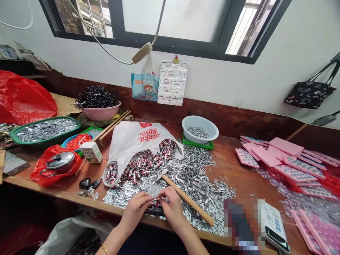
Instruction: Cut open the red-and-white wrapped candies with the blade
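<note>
At the table's front edge, my left hand [136, 209] and my right hand [172, 207] are close together, thumbs and fingers pinched on a small red-and-silver part [156, 202]. Fingers hide most of it, so its exact kind is unclear. Beneath them lies a dark bar-like block [152, 211]. A hammer [190, 199] with a wooden handle rests just right of my right hand, on a spread of small flat metal pieces [204, 184]. Behind my hands, a white plastic bag [127, 138] spills red-and-silver parts [142, 163].
A light blue basin [214, 131] holds metal pieces at the back. To the left are keys [91, 191], a lidded pot [60, 163], a small carton [91, 153], a green tub [77, 123] and a pink basin [98, 112]. Pink cards [287, 146] and a boxed device [275, 225] lie right.
</note>
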### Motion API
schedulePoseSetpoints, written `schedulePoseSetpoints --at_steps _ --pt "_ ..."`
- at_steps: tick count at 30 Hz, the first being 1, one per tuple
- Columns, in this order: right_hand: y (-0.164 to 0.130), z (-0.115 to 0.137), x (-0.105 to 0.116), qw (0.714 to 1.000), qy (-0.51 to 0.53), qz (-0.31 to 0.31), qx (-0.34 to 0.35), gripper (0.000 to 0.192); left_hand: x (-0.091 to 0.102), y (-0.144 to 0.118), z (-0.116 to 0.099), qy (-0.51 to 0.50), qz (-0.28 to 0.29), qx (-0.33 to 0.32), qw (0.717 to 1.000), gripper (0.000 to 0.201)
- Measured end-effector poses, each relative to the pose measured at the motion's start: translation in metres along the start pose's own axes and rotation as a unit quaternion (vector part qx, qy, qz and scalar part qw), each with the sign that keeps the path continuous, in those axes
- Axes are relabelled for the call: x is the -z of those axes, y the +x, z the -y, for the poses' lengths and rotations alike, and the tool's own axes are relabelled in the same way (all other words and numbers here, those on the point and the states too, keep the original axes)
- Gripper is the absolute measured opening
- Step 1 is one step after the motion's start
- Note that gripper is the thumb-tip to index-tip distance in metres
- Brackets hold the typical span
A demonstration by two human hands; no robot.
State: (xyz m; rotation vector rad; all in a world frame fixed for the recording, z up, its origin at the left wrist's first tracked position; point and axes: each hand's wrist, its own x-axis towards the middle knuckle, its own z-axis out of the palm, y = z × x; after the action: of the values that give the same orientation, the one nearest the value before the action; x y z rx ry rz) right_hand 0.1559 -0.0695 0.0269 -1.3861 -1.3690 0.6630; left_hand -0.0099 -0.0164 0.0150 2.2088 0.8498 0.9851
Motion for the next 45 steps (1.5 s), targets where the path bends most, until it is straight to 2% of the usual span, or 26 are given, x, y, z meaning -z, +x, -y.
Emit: schedulePoseSetpoints --at_steps 6,11,14,17,21,25,29,33,37,39,40,42,44,45 --pt "-0.005 0.0 -0.006 0.999 0.019 -0.035 -0.031 0.016 0.001 0.0 -0.002 -0.028 0.008 0.025 0.999 0.019" --pt "-0.008 0.012 0.004 0.999 0.031 -0.003 0.006 0.017 0.004 0.003 -0.018 -0.095 -0.028 0.066 0.993 0.02" --pt "-0.01 0.015 0.007 0.995 0.088 0.02 -0.042 0.013 0.004 0.007 -0.028 -0.117 -0.04 0.084 0.989 0.019" --pt "-0.01 0.013 0.008 0.989 0.113 0.005 -0.092 0.007 0.004 0.01 -0.034 -0.112 -0.032 0.082 0.99 0.018" --pt "-0.01 0.016 0.015 0.995 0.09 0.001 -0.053 0.015 0.009 0.011 -0.037 -0.067 -0.003 0.027 0.997 0.017" --pt "-0.009 0.024 0.023 0.993 0.112 0.019 -0.02 0.005 0.018 0.011 -0.04 -0.045 0.014 -0.06 0.997 0.017" --pt "-0.011 0.029 0.027 0.993 0.112 0.041 -0.009 0.002 0.022 0.009 -0.042 -0.068 0.03 -0.074 0.995 0.021" --pt "-0.022 0.031 0.025 0.993 0.118 0.004 -0.011 0.007 0.015 0.0 -0.045 -0.097 0.01 -0.048 0.994 0.019" --pt "-0.039 0.032 0.014 0.979 0.182 -0.069 -0.054 0.015 0.005 -0.011 -0.053 -0.174 -0.02 0.039 0.984 0.018" --pt "-0.045 0.031 0.008 0.966 0.232 -0.075 -0.091 0.022 0.003 -0.015 -0.057 -0.201 -0.012 0.071 0.977 0.017" --pt "-0.046 0.031 0.007 0.959 0.251 -0.061 -0.113 0.026 0.003 -0.016 -0.059 -0.208 -0.007 0.079 0.975 0.017" --pt "-0.043 0.028 0.01 0.963 0.223 0.013 -0.151 0.035 0.006 -0.017 -0.06 -0.21 0.005 0.086 0.974 0.017" --pt "-0.033 0.024 0.025 0.972 0.128 0.098 -0.171 0.04 0.01 -0.02 -0.057 -0.2 0.015 0.097 0.975 0.018" --pt "-0.025 0.02 0.036 0.975 0.072 0.119 -0.173 0.039 0.012 -0.022 -0.054 -0.193 0.013 0.11 0.975 0.018"
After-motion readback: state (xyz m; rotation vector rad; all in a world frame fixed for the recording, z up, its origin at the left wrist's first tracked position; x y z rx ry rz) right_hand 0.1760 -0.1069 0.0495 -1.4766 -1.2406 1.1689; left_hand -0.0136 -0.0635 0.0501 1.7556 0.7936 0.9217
